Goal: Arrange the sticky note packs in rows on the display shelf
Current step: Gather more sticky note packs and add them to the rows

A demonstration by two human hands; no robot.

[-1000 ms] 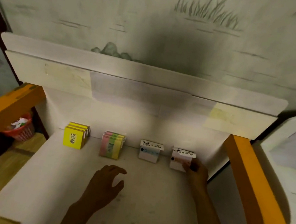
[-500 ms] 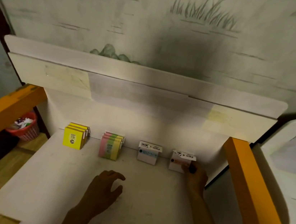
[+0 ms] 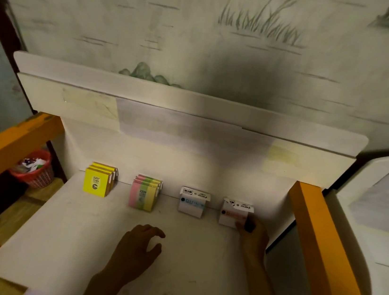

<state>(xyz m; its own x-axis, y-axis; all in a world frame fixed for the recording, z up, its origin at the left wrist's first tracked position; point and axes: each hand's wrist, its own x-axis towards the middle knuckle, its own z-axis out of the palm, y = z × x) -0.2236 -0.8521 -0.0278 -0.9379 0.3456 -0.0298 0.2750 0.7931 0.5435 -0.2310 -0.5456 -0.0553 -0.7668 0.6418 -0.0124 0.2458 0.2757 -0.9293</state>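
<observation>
a white display shelf (image 3: 77, 243) with orange side panels (image 3: 310, 237) is viewed from above, and four groups of sticky note packs are seen standing in one row along its back edge. the right hand (image 3: 252, 236) is held at the right end of that row; its fingertips (image 3: 242, 225) are pressed against the lower right corner of the white pack with the red label (image 3: 233, 214), which is gripped lightly there, though it cannot be told how far the fingers are wrapped round it. this pack is stood upright with its card flap tilted forward. just to the left of the right hand, apart from the gripped pack, a white pack with a blue label (image 3: 192, 204) is stood in the same way. the left hand (image 3: 137, 248) is held over the bare shelf board, nearer the viewer than the row and well apart from every pack; its fingers are loosely curled downward and nothing is held in it. beyond the left hand, a group of pink, green and yellow packs (image 3: 143, 196) is stood upright, marked 2209. further to the left of that hand, a group of yellow packs (image 3: 98, 183) marked 2207 is placed at the left end of the row. past the left orange panel, a red basket (image 3: 34, 171) is seen on a wooden floor. behind the shelf, a pale wall (image 3: 203, 37) painted with grass and hills is shown.
</observation>
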